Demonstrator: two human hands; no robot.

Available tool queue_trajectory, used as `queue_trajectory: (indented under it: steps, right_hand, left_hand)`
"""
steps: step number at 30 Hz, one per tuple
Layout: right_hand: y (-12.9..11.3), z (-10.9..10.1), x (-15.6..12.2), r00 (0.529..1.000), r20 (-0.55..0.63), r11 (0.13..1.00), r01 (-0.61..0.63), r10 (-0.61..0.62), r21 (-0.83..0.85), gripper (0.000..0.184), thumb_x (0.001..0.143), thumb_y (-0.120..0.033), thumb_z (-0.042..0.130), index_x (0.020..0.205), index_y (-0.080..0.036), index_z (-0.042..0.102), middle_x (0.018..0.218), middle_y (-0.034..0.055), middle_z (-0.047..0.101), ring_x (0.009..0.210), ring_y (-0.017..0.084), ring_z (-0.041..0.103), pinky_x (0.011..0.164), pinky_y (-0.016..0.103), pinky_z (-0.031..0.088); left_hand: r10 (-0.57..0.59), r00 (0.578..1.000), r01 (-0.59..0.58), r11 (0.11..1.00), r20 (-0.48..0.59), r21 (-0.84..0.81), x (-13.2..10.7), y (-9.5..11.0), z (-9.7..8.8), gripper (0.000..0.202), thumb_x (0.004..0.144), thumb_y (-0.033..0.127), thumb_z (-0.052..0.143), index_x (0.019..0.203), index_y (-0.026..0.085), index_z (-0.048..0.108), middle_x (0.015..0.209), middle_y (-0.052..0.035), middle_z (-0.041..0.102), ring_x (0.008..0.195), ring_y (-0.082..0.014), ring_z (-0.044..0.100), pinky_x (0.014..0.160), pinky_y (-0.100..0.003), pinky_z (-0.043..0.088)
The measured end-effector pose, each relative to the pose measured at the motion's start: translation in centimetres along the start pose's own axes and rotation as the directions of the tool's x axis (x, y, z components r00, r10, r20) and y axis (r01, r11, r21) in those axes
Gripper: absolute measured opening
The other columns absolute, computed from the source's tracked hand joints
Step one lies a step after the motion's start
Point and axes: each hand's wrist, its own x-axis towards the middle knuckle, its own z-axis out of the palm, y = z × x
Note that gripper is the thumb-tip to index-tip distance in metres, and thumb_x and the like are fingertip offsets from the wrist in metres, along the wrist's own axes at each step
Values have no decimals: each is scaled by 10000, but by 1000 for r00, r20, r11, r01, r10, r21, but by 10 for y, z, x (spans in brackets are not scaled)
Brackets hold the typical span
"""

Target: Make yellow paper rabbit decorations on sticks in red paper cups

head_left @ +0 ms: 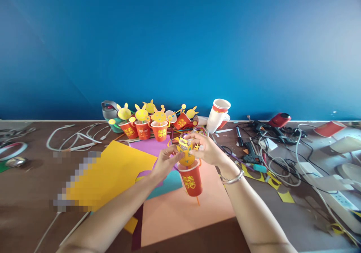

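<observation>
A yellow paper animal face (pixel 186 158) with pointed ears stands at the rim of a red paper cup (pixel 192 179) with gold characters. My left hand (pixel 166 162) pinches the face's left edge between thumb and fingers. On the other side, my right hand (pixel 208 149) has its thumb at the right edge, fingers curled behind the ear. An orange stick (pixel 198 201) pokes out below the cup. Under it lies a peach paper sheet (pixel 169 219). Loose yellow pieces behind the face are partly hidden by my fingers.
Several red cups with yellow faces (pixel 141 114) stand at the back beside a grey bottle (pixel 110 110). Stacked white cups (pixel 217 117) are right of them. Yellow paper (pixel 113 170) lies left; a glue gun (pixel 250 153), cables and a power strip (pixel 335 200) lie right.
</observation>
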Motion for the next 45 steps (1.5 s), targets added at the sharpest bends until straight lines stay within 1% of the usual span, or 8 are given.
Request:
queue_trajectory:
  steps: [7, 13, 17, 23, 30, 35, 40, 45]
  right_hand:
    - [2, -6, -1, 996, 22, 996, -86, 86, -7, 497, 693, -279, 686, 1161, -175, 559, 797, 3, 597, 710, 143, 575, 656, 274, 460]
    - [4, -1, 1, 999, -53, 999, -6, 3, -48, 390, 698, -171, 633, 1087, -172, 604, 842, 21, 618, 791, 148, 577, 716, 275, 462]
    - [2, 0, 1, 999, -47, 999, -7, 5, -39, 387, 696, -145, 607, 1082, -175, 603, 841, 18, 621, 761, 141, 569, 669, 256, 456]
    - [-1, 3, -1, 998, -46, 997, -54, 52, -51, 444, 694, -147, 601, 1136, -185, 589, 777, -10, 578, 664, 116, 544, 591, 227, 427]
    - [5, 6, 0, 999, -35, 999, -8, 7, -51, 431, 698, -143, 581, 1124, -201, 554, 882, 18, 612, 749, 140, 580, 589, 225, 437]
    - [4, 8, -1, 998, -54, 998, 17, -20, -57, 427, 697, -141, 583, 1116, -205, 528, 889, 14, 607, 755, 138, 583, 608, 230, 443]
    - [-1, 3, -1, 997, -52, 998, -59, 57, -23, 408, 695, -187, 637, 1091, -189, 537, 752, -23, 589, 666, 124, 570, 603, 234, 441]
    - [2, -6, 0, 997, -15, 997, -76, 76, -9, 428, 678, -285, 712, 1072, -167, 591, 861, 32, 652, 768, 160, 597, 658, 262, 467]
  left_hand:
    - [6, 999, -1, 994, -44, 111, 3, 3, 1, 296, 701, 412, 728, 602, 176, 579, 619, 19, 503, 647, -128, 419, 639, -264, 332]
    - [17, 999, -10, 983, -36, 186, 4, 14, 1, 307, 668, 424, 730, 582, 177, 570, 593, 25, 484, 619, -121, 382, 610, -258, 305]
    - [5, 999, 4, 970, -37, 243, 5, 20, 1, 278, 651, 425, 743, 623, 179, 617, 585, 22, 495, 613, -125, 381, 596, -254, 299]
    - [26, 999, -22, 989, -25, 148, 2, 14, 0, 279, 713, 430, 723, 644, 170, 649, 657, -14, 574, 664, -149, 472, 635, -265, 360]
    - [-25, 1000, 25, 999, -7, 22, 0, 13, 2, 269, 697, 397, 746, 635, 156, 643, 654, -16, 595, 650, -145, 506, 654, -278, 400]
    - [-36, 999, 36, 999, -13, 15, 0, 15, 3, 284, 677, 398, 759, 616, 150, 636, 637, -13, 594, 624, -137, 500, 626, -270, 386]
    - [-57, 998, 58, 998, -39, 27, 1, 13, 2, 303, 677, 416, 757, 603, 154, 625, 612, -6, 582, 609, -134, 497, 615, -268, 372]
    - [-67, 995, 70, 996, -70, 52, 2, 9, 0, 311, 670, 433, 761, 610, 158, 630, 606, -7, 585, 612, -132, 489, 606, -262, 372]
